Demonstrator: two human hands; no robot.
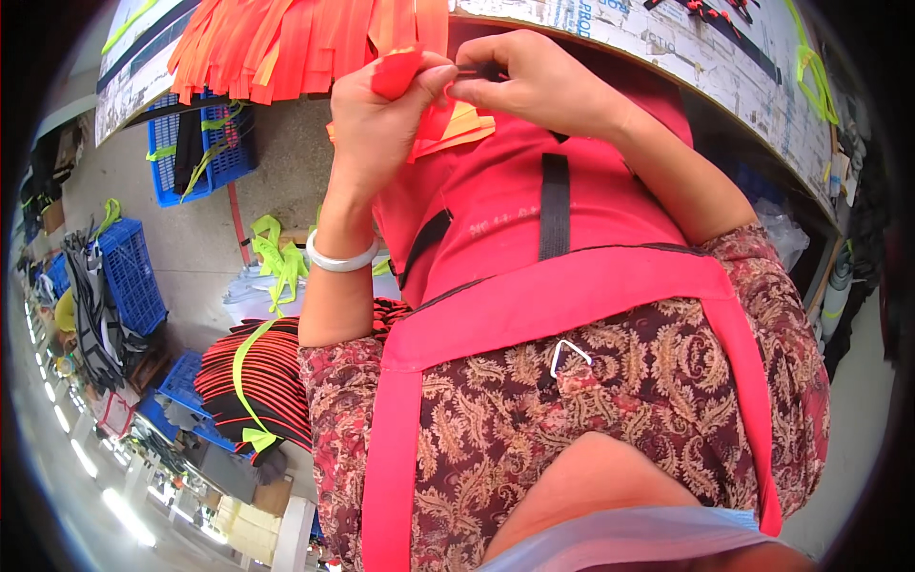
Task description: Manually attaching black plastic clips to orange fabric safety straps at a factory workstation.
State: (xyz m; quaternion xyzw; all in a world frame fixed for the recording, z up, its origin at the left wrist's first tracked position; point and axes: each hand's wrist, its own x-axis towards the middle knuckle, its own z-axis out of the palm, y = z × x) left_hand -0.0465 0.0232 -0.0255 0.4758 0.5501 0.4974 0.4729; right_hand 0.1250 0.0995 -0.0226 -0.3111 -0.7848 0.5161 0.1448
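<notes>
My left hand [374, 129], a white bangle on its wrist, is closed around a bright orange fabric strip [396, 74]. Part of the orange material pokes up above the thumb, and more orange pieces [457, 132] hang below the fist over my lap. Close beside it, my right hand [543, 81] pinches a small dark piece [488, 71] between thumb and forefinger, too small to name. Both hands meet just off the table's near edge. To the left, a thick bunch of orange strips [286, 48] drapes over that edge.
A patterned-top table [724, 76] runs across the front, with dark and red cords [710, 14] and a yellow-green strap [812, 76] at its right. Blue crates [129, 272] stand at left. A stack of black, orange-edged pieces [253, 377] sits beside my left elbow.
</notes>
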